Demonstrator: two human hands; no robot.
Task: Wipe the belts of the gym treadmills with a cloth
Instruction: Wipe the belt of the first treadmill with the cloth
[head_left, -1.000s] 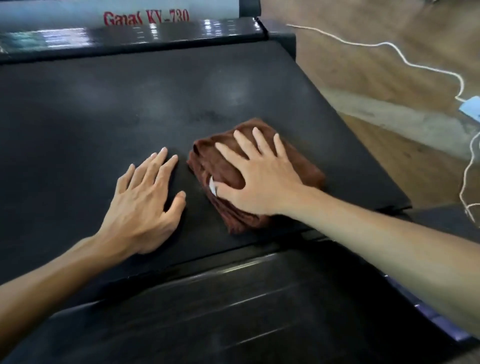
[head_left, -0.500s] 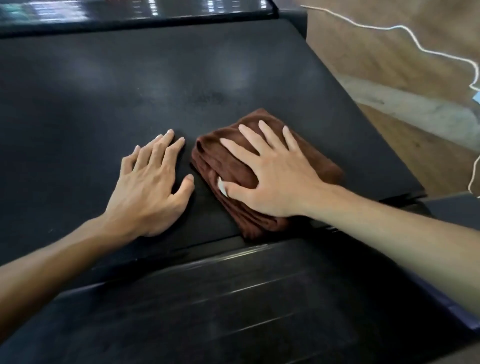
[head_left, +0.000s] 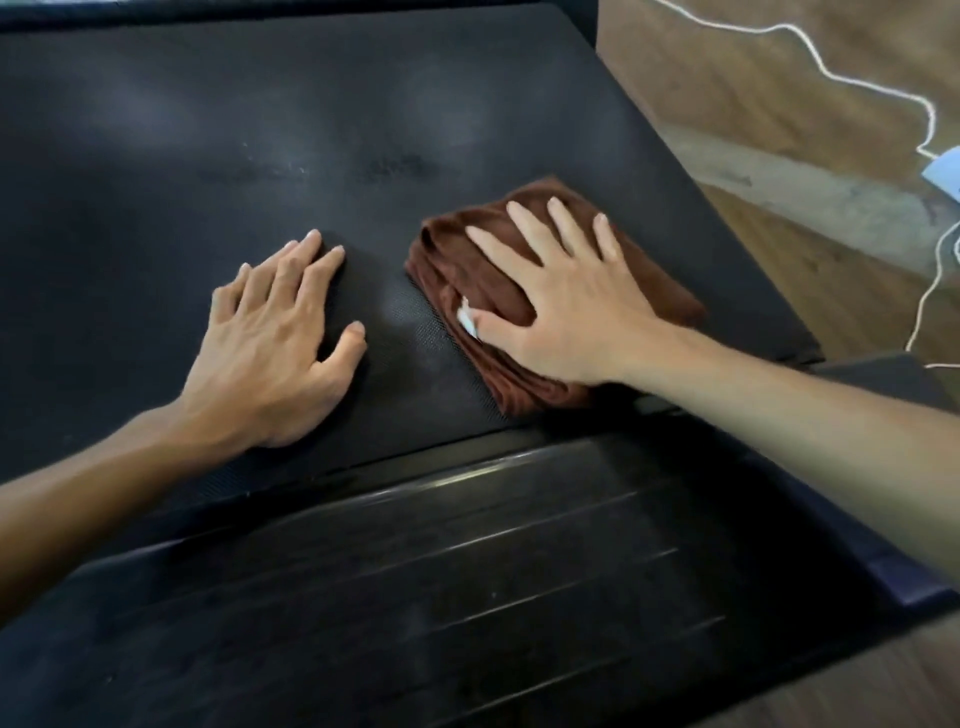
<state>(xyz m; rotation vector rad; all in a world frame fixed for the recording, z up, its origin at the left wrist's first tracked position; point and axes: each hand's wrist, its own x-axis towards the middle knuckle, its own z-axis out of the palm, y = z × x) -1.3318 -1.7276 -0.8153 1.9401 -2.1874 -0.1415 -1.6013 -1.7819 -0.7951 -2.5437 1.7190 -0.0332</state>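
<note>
A folded brown cloth (head_left: 550, 291) is seen lying flat on the right-hand part of the black treadmill belt (head_left: 234, 135), close to the belt's near end. The right hand (head_left: 561, 306) is laid palm-down on top of it, fingers (head_left: 524, 221) spread apart and extended, not curled around the fabric; the fingertips stop just short of the cloth's far edge, and the thumb is pressed across the cloth's left folds, beside a small white tag (head_left: 466, 319). Fabric is exposed to the left of the index finger, beyond the little finger on the right, and below the heel of the hand. The left hand (head_left: 275, 343) is placed flat on bare belt just beside the cloth, not touching it, fingers loosely together and thumb held out; nothing is held in it. The cloth's near corner is found at the belt's near edge, against the ribbed black end cover (head_left: 441, 571). The cloth's right corner is near the belt's right edge, beyond which wooden floor (head_left: 753, 93) and a white cable (head_left: 852, 83) are visible. A wide stretch of uncovered belt is noted ahead of both hands and to the left. Faint dusty patches are recorded on that surface.
</note>
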